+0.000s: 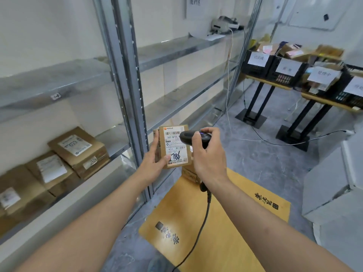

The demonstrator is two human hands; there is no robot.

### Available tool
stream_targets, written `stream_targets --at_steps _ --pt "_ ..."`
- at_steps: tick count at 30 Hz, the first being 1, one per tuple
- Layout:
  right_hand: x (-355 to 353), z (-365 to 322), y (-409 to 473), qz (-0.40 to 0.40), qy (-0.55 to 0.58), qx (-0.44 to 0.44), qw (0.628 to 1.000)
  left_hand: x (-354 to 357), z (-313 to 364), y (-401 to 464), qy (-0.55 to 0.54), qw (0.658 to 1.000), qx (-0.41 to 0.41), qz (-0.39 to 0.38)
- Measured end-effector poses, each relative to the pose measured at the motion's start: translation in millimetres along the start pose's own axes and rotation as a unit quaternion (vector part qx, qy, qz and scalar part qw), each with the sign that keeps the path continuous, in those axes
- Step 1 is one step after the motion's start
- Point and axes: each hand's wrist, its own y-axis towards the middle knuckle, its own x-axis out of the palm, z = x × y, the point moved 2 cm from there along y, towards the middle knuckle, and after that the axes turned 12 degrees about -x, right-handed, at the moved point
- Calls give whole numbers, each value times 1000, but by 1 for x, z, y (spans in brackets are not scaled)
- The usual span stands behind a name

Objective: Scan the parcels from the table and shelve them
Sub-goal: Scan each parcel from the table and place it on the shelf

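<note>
My left hand [154, 160] grips a small brown cardboard parcel [173, 140] from its left side, thumb on the lower edge of its white shipping label marked 786. My right hand [206, 154] grips a black corded barcode scanner [188, 136], its head over the right side of the label. Both are held in the air in front of the metal shelving [125, 79]. Three brown parcels [78, 152] with white labels lie on the lower shelf at the left.
A wooden table [225, 222] with black printed marks lies below my arms, the scanner cable [198, 232] trailing over it. Black crates [290, 71] with paper signs sit on stands at the right. A label printer [225, 23] sits on the upper shelf. White boxes [334, 193] stand at the right.
</note>
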Motion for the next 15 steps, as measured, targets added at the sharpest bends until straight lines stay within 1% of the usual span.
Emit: stream_targets --at_steps 3,5,9,15 --pt "-6 -14 -13 -27 31 -29 999 -5 1 -26 -34 999 -12 31" --pt "-5 -24 -21 -46 43 -49 997 -12 5 -46 -35 998 -10 60" --pt "16 -47 -32 -84 48 -80 992 -41 8 -75 -40 992 -28 118" --pt "69 -83 -51 -147 69 -114 980 -109 -5 -113 12 979 -41 197"
